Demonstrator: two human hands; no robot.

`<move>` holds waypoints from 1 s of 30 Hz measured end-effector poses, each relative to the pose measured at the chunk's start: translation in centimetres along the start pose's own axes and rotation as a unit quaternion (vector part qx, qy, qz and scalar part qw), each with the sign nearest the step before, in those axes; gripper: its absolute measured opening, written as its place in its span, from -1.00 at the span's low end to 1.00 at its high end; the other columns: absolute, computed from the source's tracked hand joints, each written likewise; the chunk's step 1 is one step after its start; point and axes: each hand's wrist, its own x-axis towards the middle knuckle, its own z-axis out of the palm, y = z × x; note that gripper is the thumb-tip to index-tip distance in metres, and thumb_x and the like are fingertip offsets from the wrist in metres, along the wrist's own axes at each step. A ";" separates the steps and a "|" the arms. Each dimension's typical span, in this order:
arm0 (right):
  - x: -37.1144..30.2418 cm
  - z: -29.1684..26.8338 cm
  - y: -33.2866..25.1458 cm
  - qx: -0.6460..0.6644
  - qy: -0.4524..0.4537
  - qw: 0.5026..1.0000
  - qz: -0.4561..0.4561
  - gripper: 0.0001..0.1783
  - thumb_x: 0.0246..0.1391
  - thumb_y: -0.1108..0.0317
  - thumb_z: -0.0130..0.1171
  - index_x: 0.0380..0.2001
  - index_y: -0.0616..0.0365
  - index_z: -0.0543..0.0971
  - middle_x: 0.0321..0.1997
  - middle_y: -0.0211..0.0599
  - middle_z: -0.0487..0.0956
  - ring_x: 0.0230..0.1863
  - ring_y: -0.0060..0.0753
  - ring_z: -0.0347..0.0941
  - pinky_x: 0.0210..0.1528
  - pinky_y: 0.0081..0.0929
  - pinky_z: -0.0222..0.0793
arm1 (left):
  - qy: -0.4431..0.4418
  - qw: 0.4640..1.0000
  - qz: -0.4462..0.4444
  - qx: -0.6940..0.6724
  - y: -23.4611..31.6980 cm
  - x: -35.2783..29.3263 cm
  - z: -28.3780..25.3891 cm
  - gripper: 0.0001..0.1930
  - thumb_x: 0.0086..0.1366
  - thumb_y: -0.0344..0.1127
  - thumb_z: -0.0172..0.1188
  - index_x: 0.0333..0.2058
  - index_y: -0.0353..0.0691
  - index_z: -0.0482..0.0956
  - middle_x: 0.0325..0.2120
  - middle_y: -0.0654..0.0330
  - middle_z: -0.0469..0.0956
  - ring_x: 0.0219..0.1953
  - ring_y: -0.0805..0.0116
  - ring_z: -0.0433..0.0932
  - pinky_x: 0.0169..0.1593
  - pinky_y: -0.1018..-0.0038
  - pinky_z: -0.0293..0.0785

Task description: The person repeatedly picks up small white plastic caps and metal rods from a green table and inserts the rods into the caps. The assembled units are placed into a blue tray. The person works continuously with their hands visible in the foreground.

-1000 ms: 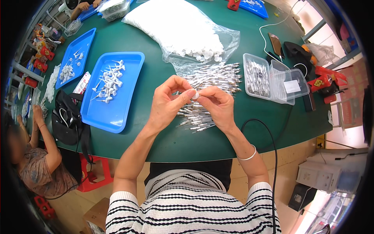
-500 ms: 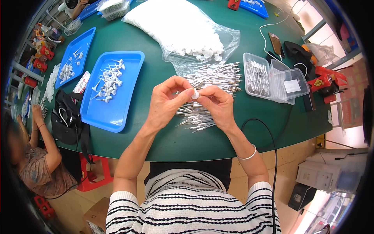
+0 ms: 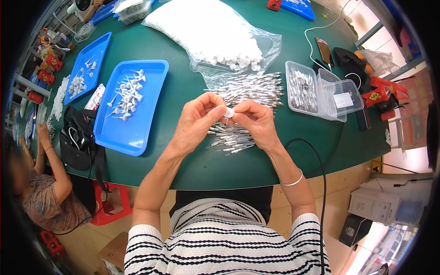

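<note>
Between my two hands, above the table, is a small white plastic cap [image 3: 229,112]. My left hand [image 3: 196,120] pinches it from the left with thumb and forefinger, and my right hand [image 3: 257,123] pinches it from the right. Any thin part joined to the cap is mostly hidden by my fingers. Just behind and below them lies a heap of slim silver metal rods [image 3: 250,89]. Beyond the heap, a large clear bag [image 3: 201,32] spills white caps. To the left, a blue tray [image 3: 133,141] holds several white caps with metal shafts.
At right stand a clear box of metal rods [image 3: 301,88] and its lid [image 3: 341,101]. A phone [image 3: 324,50] lies behind them. Farther left are a second blue tray [image 3: 95,50], a black bag [image 3: 75,137] and a seated co-worker [image 3: 50,192]. A black cable [image 3: 323,206] hangs beside my right arm.
Both hands stay in nearly the same place, still pinching the white cap. The cap appears slightly turned and lower between the fingertips.
</note>
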 end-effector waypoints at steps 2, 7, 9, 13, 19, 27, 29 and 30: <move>0.1 0.0 0.4 0.039 0.006 0.999 0.002 -0.88 0.13 0.49 0.18 -0.27 0.30 0.55 -0.30 -0.27 0.60 -0.23 -0.50 0.54 -0.10 -0.56 0.49 | 0.011 1.000 -0.003 -0.004 0.1 0.0 0.3 -0.88 0.33 -0.39 0.10 -0.31 -0.34 0.44 -0.40 0.24 0.50 -0.34 0.51 0.52 -0.18 0.54 0.51; 0.1 0.0 0.5 0.081 0.022 0.996 0.008 -0.90 0.12 0.51 0.18 -0.28 0.29 0.56 -0.29 -0.27 0.60 -0.23 -0.49 0.55 -0.10 -0.53 0.51 | 0.013 0.999 -0.001 -0.046 -0.5 0.1 0.0 -0.87 0.33 -0.37 0.10 -0.31 -0.33 0.44 -0.41 0.23 0.51 -0.37 0.49 0.52 -0.21 0.53 0.51; 0.2 0.0 0.3 0.086 0.023 0.996 -0.001 -0.90 0.11 0.52 0.19 -0.28 0.28 0.56 -0.28 -0.27 0.60 -0.23 -0.49 0.55 -0.10 -0.54 0.51 | 0.009 0.997 -0.023 -0.070 -0.5 0.2 -0.3 -0.86 0.34 -0.35 0.10 -0.31 -0.32 0.44 -0.41 0.23 0.51 -0.39 0.49 0.51 -0.23 0.52 0.51; 0.1 0.0 0.3 0.051 0.024 0.998 -0.006 -0.90 0.10 0.53 0.19 -0.28 0.27 0.57 -0.28 -0.30 0.60 -0.21 -0.50 0.53 -0.09 -0.52 0.50 | 0.009 0.991 -0.072 -0.115 0.1 0.3 0.0 -0.85 0.34 -0.32 0.11 -0.30 -0.30 0.44 -0.42 0.22 0.53 -0.41 0.51 0.51 -0.27 0.53 0.51; 0.0 -0.2 0.7 0.052 0.008 0.999 0.000 -0.90 0.11 0.53 0.18 -0.27 0.27 0.58 -0.27 -0.30 0.60 -0.20 -0.52 0.52 -0.08 -0.52 0.49 | -0.019 0.994 -0.072 -0.086 -0.2 0.3 -0.4 -0.85 0.33 -0.32 0.13 -0.32 -0.29 0.47 -0.41 0.22 0.54 -0.40 0.51 0.52 -0.26 0.57 0.52; 0.2 0.0 0.4 0.116 0.022 0.993 -0.012 -0.91 0.13 0.52 0.16 -0.27 0.26 0.58 -0.27 -0.26 0.61 -0.22 -0.48 0.55 -0.09 -0.51 0.50 | -0.014 0.988 -0.077 -0.134 -0.5 0.3 0.1 -0.84 0.34 -0.32 0.11 -0.26 -0.31 0.50 -0.42 0.22 0.53 -0.38 0.51 0.53 -0.26 0.54 0.54; 0.1 0.0 0.5 0.111 0.024 0.993 -0.009 -0.91 0.13 0.53 0.16 -0.28 0.26 0.58 -0.27 -0.26 0.62 -0.21 -0.48 0.55 -0.09 -0.51 0.50 | -0.005 0.990 -0.059 -0.128 -0.4 0.2 0.2 -0.84 0.35 -0.32 0.10 -0.25 -0.32 0.50 -0.41 0.21 0.54 -0.38 0.52 0.53 -0.27 0.53 0.56; 0.1 -0.1 0.5 0.109 0.025 0.994 -0.008 -0.90 0.12 0.53 0.16 -0.28 0.26 0.58 -0.27 -0.26 0.62 -0.21 -0.49 0.55 -0.09 -0.52 0.50 | -0.001 0.991 -0.050 -0.126 -0.3 0.2 0.3 -0.84 0.35 -0.32 0.09 -0.25 -0.32 0.50 -0.41 0.21 0.54 -0.37 0.52 0.53 -0.27 0.53 0.56</move>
